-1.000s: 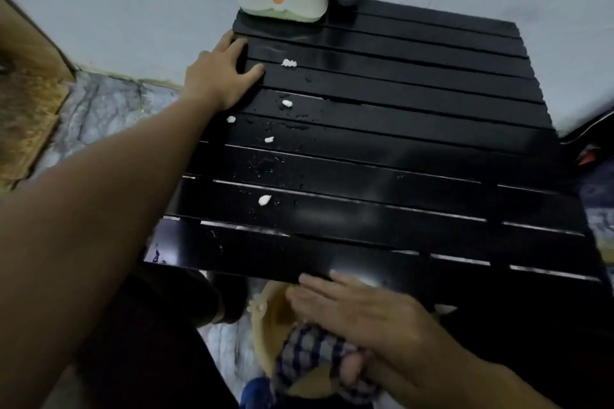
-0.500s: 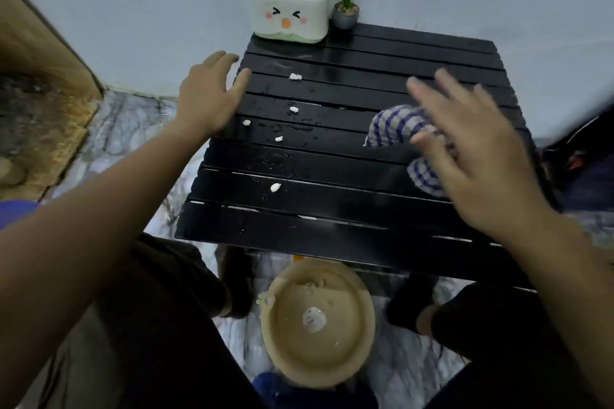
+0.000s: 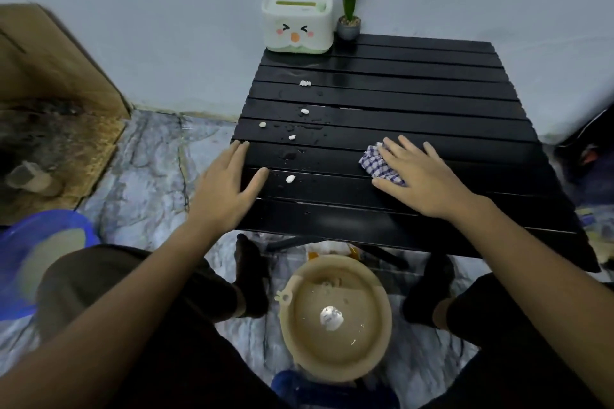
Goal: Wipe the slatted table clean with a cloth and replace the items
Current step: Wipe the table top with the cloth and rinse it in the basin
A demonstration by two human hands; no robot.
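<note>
Table: black slatted table (image 3: 415, 103) with glossy horizontal slats, filling the centre and right of the frame, its far edge against the pale wall; water droplets glisten on its left half.
Crumbs: small white lumps (image 3: 304, 83) scattered down the left half of the slats.
Cloth: blue-and-white checked cloth (image 3: 377, 164), crumpled, lying on the slats right of centre.
Box: white tissue box with a cartoon face (image 3: 296, 26), upright at the far left corner.
Plant: small potted plant in a grey pot (image 3: 349, 25), upright just right of the box.
</note>
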